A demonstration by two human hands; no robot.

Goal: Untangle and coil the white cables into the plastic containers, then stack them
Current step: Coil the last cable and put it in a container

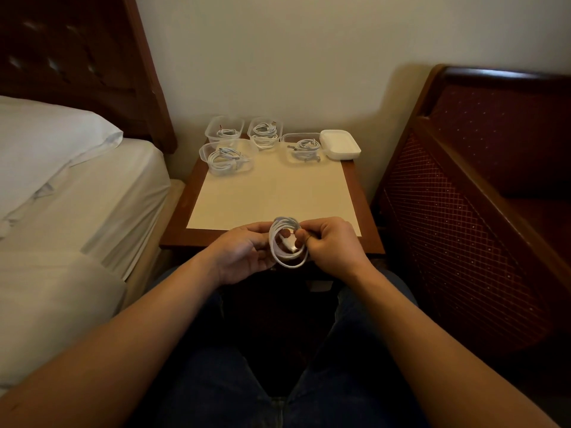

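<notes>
A white cable [288,242] wound into a round coil hangs between both hands just above the near edge of the small table [272,193]. My left hand [244,253] holds the coil's left side with its fingers curled round the loops. My right hand [332,244] pinches the right side. Several clear plastic containers stand at the table's far edge, each with a coiled white cable inside: one at the back left [224,130], one beside it [265,131], a wider one in front [227,158] and one to the right [302,147].
A stack of white lids [340,144] lies at the table's far right corner. A bed with white sheets [61,193] flanks the table on the left, a dark red upholstered chair [482,193] on the right. My knees are under the near edge.
</notes>
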